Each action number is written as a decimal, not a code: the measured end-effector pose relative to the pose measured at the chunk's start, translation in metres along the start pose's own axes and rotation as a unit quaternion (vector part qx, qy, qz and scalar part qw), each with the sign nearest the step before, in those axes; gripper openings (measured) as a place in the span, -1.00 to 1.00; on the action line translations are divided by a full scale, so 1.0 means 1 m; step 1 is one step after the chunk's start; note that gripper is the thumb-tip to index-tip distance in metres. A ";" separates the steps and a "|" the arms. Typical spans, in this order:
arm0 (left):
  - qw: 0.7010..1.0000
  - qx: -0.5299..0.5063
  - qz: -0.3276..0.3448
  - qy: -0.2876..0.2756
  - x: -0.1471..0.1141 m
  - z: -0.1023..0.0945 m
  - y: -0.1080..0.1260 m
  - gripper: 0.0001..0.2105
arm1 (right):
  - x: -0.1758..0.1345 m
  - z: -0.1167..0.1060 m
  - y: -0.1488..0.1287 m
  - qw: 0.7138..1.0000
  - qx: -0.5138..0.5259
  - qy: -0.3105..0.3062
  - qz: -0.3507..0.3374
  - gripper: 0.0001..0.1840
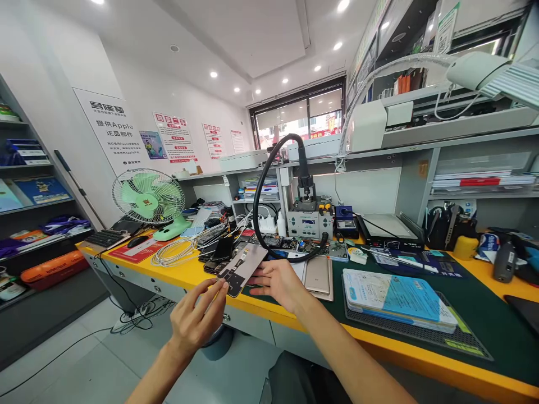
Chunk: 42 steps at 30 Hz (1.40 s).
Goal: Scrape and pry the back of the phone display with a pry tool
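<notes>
My left hand (pixel 197 318) and my right hand (pixel 279 284) hold a flat phone screen panel (pixel 243 268) between them, over the front edge of the yellow workbench (pixel 191 275). The panel is tilted, its grey back with black patches facing me. My left fingers pinch its near corner, and my right hand grips its right edge. Just to the right, a gold phone (pixel 318 274) lies face down on the dark green mat (pixel 484 314).
A green desk fan (pixel 148 199), coiled white cables (pixel 174 252), a keyboard (pixel 105 238) and mouse sit at the left. A hot-air station (pixel 309 221) with a black hose stands behind. Blue-and-white packets (pixel 396 297) lie stacked on the mat. Shelves run along the right.
</notes>
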<state>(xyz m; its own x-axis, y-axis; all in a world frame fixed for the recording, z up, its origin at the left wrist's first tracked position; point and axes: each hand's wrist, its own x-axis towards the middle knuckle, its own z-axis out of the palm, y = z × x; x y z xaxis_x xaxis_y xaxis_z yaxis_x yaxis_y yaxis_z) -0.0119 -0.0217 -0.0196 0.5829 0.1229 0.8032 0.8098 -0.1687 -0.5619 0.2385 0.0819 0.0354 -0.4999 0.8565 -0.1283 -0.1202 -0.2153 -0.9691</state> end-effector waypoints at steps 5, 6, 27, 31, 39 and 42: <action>0.997 -0.061 -0.019 -0.045 -0.010 0.030 0.040 -0.68 | -0.017 -0.022 -0.004 0.997 0.049 0.046 -0.025 -0.84; 0.995 -0.071 -0.030 -0.063 -0.014 0.036 0.045 -0.66 | -0.019 -0.030 -0.007 0.996 0.047 0.062 -0.032 -0.85; 0.834 -0.116 -0.295 -0.453 -0.080 0.117 -0.035 -0.59 | -0.067 -0.265 -0.095 0.969 -0.009 0.243 -0.049 -0.76; 0.820 -0.165 -0.292 -0.464 -0.075 0.113 -0.046 -0.59 | -0.068 -0.291 -0.094 0.971 -0.013 0.234 -0.038 -0.75; 0.777 -0.258 -0.350 -0.456 -0.049 0.079 -0.028 -0.60 | -0.074 -0.320 -0.081 0.981 -0.040 0.187 -0.029 -0.85; 0.739 -0.340 -0.349 -0.466 -0.024 0.057 0.007 -0.64 | -0.078 -0.325 -0.075 0.985 -0.047 0.165 -0.023 -0.91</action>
<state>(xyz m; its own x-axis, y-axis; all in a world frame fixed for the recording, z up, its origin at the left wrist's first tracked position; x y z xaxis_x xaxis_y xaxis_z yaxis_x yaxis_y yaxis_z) -0.0162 0.0301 -0.0540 0.0886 0.9784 0.1870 0.8987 -0.1595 0.4085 0.5653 0.1838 0.0498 -0.1877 0.9736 -0.1295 -0.0489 -0.1410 -0.9888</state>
